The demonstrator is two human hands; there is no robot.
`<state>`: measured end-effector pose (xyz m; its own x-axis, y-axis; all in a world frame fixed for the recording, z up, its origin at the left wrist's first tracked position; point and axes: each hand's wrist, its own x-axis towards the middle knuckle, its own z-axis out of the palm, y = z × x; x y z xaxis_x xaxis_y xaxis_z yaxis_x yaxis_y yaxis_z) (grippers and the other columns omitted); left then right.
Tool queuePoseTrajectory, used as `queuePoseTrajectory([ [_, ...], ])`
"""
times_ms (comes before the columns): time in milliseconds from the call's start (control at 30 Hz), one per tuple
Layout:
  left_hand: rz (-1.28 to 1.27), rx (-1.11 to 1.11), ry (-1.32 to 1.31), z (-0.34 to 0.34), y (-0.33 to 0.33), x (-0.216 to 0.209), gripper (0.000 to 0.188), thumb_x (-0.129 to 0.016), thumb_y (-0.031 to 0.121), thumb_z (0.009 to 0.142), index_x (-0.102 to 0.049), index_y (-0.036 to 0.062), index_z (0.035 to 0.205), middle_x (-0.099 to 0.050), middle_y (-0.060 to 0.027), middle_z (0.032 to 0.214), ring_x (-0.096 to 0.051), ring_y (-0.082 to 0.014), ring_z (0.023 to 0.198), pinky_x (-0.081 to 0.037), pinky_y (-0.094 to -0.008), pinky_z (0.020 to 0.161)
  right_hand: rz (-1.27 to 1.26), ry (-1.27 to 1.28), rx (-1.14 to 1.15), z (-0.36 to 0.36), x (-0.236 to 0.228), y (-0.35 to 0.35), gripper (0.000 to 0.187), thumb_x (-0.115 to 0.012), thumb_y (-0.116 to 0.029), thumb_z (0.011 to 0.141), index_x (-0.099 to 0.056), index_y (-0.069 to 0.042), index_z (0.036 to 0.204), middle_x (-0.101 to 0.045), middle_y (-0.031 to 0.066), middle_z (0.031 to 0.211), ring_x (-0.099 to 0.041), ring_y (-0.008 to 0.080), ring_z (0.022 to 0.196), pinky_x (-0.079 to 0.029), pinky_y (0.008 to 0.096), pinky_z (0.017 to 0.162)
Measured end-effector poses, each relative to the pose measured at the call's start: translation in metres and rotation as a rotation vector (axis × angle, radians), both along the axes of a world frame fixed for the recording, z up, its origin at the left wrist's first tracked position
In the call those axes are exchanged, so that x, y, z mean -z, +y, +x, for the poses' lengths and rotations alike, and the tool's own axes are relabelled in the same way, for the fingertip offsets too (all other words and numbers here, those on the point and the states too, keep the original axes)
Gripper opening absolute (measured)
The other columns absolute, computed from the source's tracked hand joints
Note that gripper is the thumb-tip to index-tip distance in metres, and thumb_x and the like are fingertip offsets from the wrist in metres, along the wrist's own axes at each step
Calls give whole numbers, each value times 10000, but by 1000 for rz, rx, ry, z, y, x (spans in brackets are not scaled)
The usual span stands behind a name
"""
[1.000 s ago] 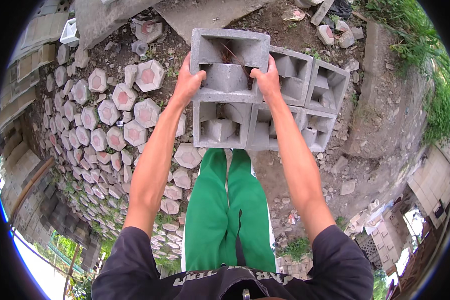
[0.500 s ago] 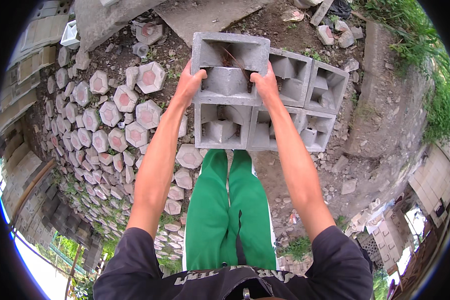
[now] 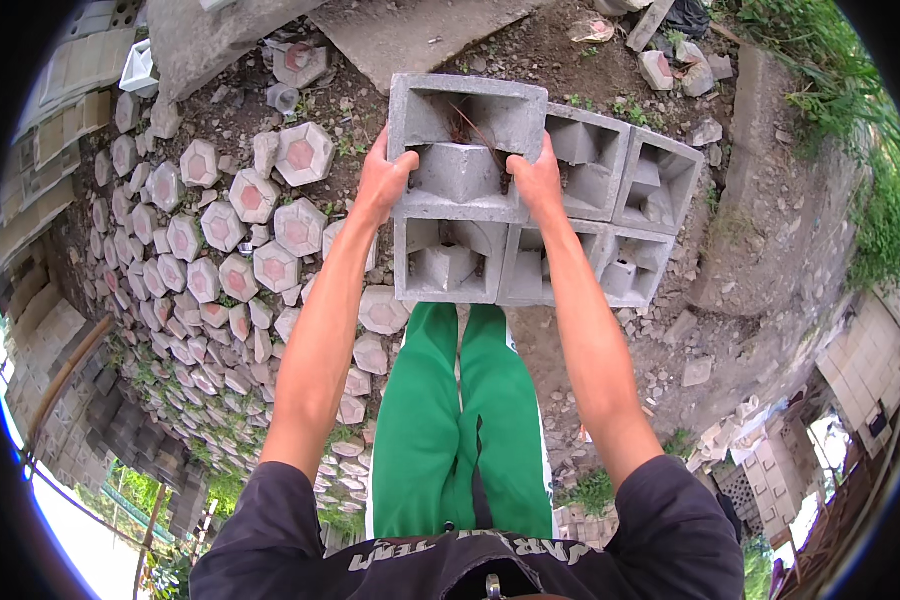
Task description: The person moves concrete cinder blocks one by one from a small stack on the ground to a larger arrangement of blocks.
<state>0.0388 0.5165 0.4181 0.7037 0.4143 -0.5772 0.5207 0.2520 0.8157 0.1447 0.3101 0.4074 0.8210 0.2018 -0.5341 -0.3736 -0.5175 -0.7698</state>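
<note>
Between my two hands is a grey hollow concrete block (image 3: 458, 176), its open cavities facing up. My left hand (image 3: 384, 184) grips its left side with the thumb over the near edge of a cavity. On the opposite side my right hand (image 3: 536, 182) is closed the same way. Dry twigs lie in the far cavity. Similar concrete blocks stand close together below and to the right: one nearest my legs (image 3: 451, 258), one at right front (image 3: 634, 268), one at far right (image 3: 658, 182). Whether the held block touches them I cannot tell.
Many hexagonal paving stones (image 3: 253, 195) with reddish centres cover the ground at left. Flat concrete slabs (image 3: 410, 35) lie at the far side. A long concrete curb (image 3: 755, 150) and grass (image 3: 830, 60) run along the right. Stacked blocks (image 3: 35, 190) line the left rim.
My hands and the held block sit slightly nearer to me than before, with the grip the same. The whole view has shifted a little too.
</note>
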Motion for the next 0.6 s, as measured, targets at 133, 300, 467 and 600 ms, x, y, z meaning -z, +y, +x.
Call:
queuePoseTrajectory([
  [133,82,18,-12,-1,1,-1,551,-594,154,724,-514,-26,1238,-613,-68,1022,-541,-150,899,-436,-277,831,-39,-28,4,0,-9,6,697,-577,-114,698,-405,-25,1368,-668,159,933,-643,240,811,-497,352,757],
  [300,49,61,32,3,3,-2,650,-573,122,740,-438,-16,1361,-613,-83,1096,-554,-150,950,-436,-266,870,-25,-95,15,0,-1,4,703,-586,-127,702,-404,-40,1376,-672,157,928,-647,245,799,-502,361,745],
  [467,77,88,22,10,5,-7,633,-580,135,750,-447,-25,1347,-618,-91,1086,-562,-152,945,-439,-268,868,-49,-171,5,4,11,3,719,-600,-176,705,-400,-48,1384,-675,164,952,-653,267,845,-494,371,797],
  [600,137,31,46,-5,0,-17,647,-626,174,771,-437,-31,1355,-616,-137,1154,-580,-196,1020,-432,-303,925,-41,-43,-36,-5,-14,0,745,-636,-250,707,-406,-15,1376,-653,212,1078,-639,298,998,-480,370,879],
])
